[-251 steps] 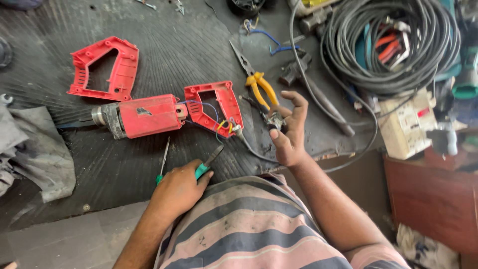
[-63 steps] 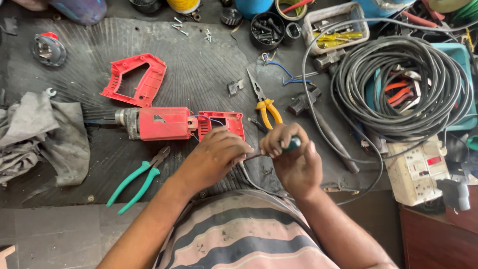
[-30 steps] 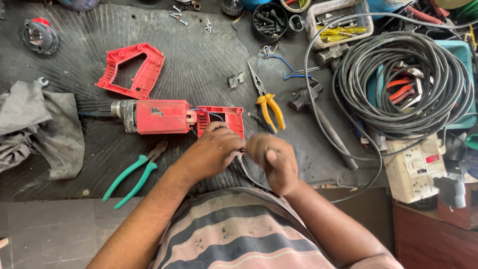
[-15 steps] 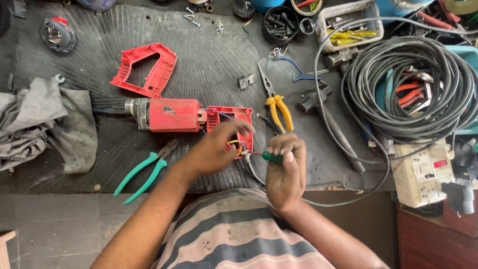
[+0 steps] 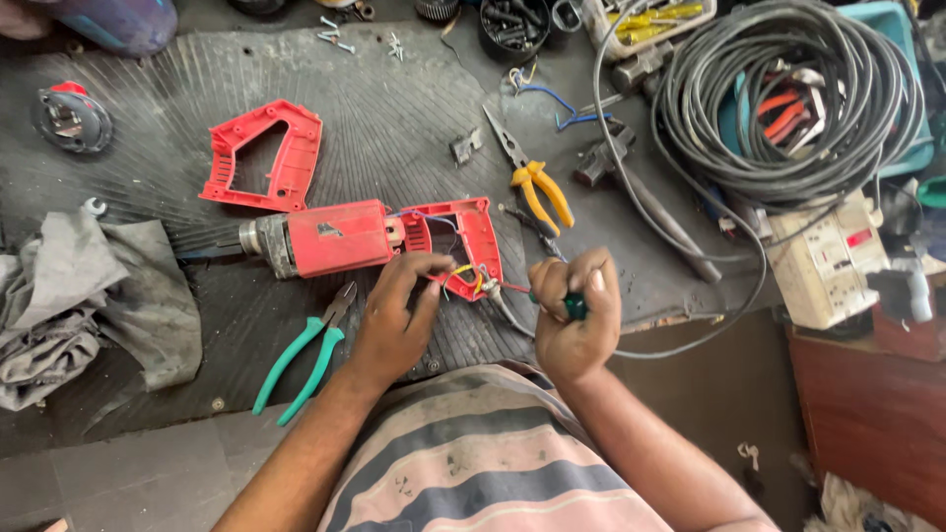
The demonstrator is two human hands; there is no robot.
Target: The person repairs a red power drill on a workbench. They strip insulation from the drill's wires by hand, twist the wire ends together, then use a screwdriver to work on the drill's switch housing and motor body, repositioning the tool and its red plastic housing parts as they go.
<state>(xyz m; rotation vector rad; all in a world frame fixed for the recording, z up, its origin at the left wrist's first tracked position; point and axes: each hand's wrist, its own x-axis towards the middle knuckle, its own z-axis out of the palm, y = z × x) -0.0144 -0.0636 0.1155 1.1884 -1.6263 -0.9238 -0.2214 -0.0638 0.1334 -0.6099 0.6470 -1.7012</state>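
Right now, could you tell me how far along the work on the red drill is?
Done: the red plastic cover half lies off beside the red drill body. In hand: the left hand fingers the coloured wires; the right hand grips a green-handled screwdriver. Left: cover still off.

Green pliers (image 5: pixel 301 355) beside bare mat (image 5: pixel 197 365)

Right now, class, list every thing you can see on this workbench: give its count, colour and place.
power drill: one, red, handle open, centre of mat
handle cover: one, red, above the drill
green pliers: one, left of the left hand
yellow pliers: one, above the right hand
cable coil: one, black, top right
socket box: one, cream, right edge
rag: one, grey, far left
left hand: fingers on the drill's wires
right hand: gripping a green-handled screwdriver
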